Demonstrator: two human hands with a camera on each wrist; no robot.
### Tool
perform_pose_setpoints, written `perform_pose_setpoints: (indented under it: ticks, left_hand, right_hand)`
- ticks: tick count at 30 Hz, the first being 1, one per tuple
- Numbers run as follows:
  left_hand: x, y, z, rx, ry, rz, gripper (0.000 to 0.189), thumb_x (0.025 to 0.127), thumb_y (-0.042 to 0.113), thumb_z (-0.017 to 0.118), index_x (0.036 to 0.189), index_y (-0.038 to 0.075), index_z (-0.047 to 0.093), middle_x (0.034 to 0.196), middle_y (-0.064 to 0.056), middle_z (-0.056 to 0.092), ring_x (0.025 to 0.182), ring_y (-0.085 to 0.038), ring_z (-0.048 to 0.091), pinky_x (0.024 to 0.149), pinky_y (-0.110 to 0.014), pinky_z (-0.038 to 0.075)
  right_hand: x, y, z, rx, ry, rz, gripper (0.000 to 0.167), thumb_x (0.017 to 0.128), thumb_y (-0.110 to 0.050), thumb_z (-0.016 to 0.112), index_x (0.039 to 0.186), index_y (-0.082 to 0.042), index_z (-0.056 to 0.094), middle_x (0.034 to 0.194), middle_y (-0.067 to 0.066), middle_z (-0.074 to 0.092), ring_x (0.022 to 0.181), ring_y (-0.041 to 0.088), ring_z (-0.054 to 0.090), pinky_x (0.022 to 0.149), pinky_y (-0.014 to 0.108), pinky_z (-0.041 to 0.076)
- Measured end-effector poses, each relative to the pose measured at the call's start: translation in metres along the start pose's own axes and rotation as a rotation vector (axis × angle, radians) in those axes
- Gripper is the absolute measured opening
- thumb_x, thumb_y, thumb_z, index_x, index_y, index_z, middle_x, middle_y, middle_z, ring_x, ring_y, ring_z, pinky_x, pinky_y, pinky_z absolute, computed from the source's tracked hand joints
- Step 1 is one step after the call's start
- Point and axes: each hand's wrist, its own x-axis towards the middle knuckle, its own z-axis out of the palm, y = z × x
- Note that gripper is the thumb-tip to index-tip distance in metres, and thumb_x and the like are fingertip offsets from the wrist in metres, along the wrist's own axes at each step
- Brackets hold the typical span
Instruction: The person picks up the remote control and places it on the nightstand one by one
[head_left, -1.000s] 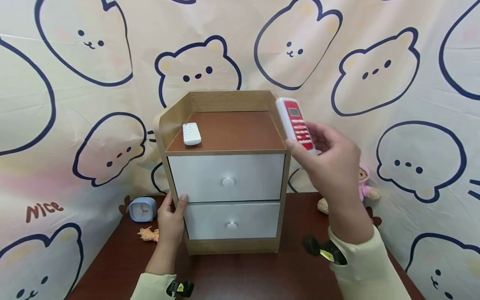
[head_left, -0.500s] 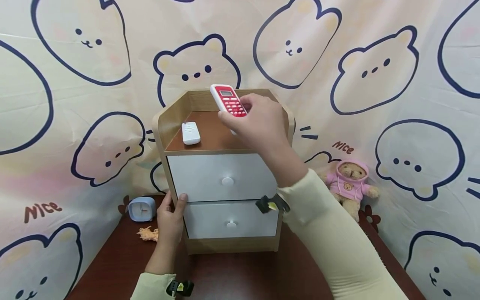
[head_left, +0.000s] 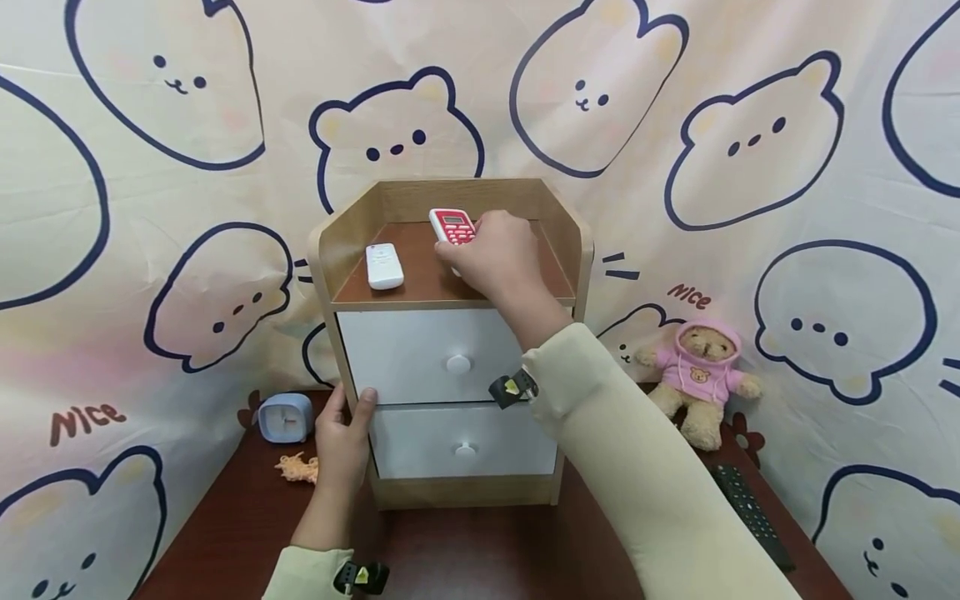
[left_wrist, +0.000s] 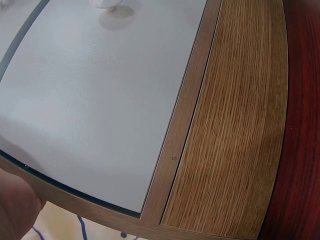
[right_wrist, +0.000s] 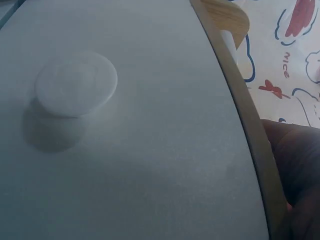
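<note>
My right hand (head_left: 502, 257) pinches a red and white remote control (head_left: 453, 223), with a small screen and keypad, low over the brown top shelf of a wooden drawer cabinet (head_left: 467, 492). To its left on that shelf lies a white remote control (head_left: 384, 267). My left hand (head_left: 342, 446) holds the cabinet's left side, thumb at the front edge and fingers along the side. Part of this hand (left_wrist: 17, 207) shows at the corner of the left wrist view. In the right wrist view, a drawer knob (right_wrist: 77, 84) fills the left, and the red remote is hidden.
Two white drawers with round knobs are closed. Left of the cabinet, a blue clock (head_left: 285, 418) and a peach-coloured tangled bit (head_left: 297, 468) sit on the dark red table (head_left: 465, 550). On the right are a teddy bear (head_left: 701, 379) in pink and a black remote (head_left: 750, 512).
My right hand has carried the red remote from right of the cabinet leftward over the top shelf, then lowered it. My left hand has stayed on the cabinet's side.
</note>
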Motion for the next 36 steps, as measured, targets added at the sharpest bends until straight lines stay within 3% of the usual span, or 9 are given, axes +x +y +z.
perform_pose_setpoints:
  ticks: [8, 23, 32, 36]
  left_hand:
    - [0.001, 0.0, 0.001, -0.037, 0.009, 0.021, 0.042, 0.112, 0.022, 0.064, 0.153, 0.015, 0.062, 0.129, 0.011, 0.065, 0.119, -0.011, 0.058, 0.091, -0.016, 0.049]
    - [0.003, 0.002, 0.002, -0.073, 0.007, 0.043, 0.037, 0.11, 0.02, 0.066, 0.148, 0.016, 0.065, 0.125, 0.01, 0.07, 0.114, -0.011, 0.063, 0.089, -0.017, 0.051]
    - [0.001, 0.002, 0.001, -0.016, 0.008, 0.011, 0.042, 0.111, 0.026, 0.064, 0.152, 0.016, 0.062, 0.13, 0.01, 0.064, 0.119, -0.013, 0.057, 0.091, -0.016, 0.049]
    - [0.001, 0.0, 0.001, -0.015, 0.002, 0.007, 0.044, 0.112, 0.026, 0.064, 0.155, 0.018, 0.06, 0.134, 0.009, 0.063, 0.122, -0.013, 0.056, 0.092, -0.015, 0.048]
  right_hand:
    - [0.009, -0.009, 0.008, -0.033, -0.059, 0.014, 0.057, 0.09, -0.053, 0.081, 0.123, -0.009, 0.067, 0.108, 0.005, 0.068, 0.098, 0.021, 0.064, 0.077, 0.03, 0.057]
    - [0.009, -0.015, 0.011, -0.227, -0.075, -0.033, 0.056, 0.091, -0.057, 0.076, 0.122, -0.01, 0.071, 0.107, 0.003, 0.071, 0.095, 0.021, 0.065, 0.081, 0.033, 0.058]
    - [0.008, -0.012, 0.016, -0.225, -0.08, -0.013, 0.06, 0.093, -0.057, 0.074, 0.129, -0.01, 0.068, 0.113, 0.004, 0.07, 0.098, 0.021, 0.064, 0.085, 0.034, 0.057]
    - [0.007, -0.009, 0.016, -0.196, -0.065, -0.008, 0.059, 0.095, -0.061, 0.069, 0.123, -0.009, 0.07, 0.109, 0.005, 0.071, 0.096, 0.021, 0.065, 0.081, 0.034, 0.057]
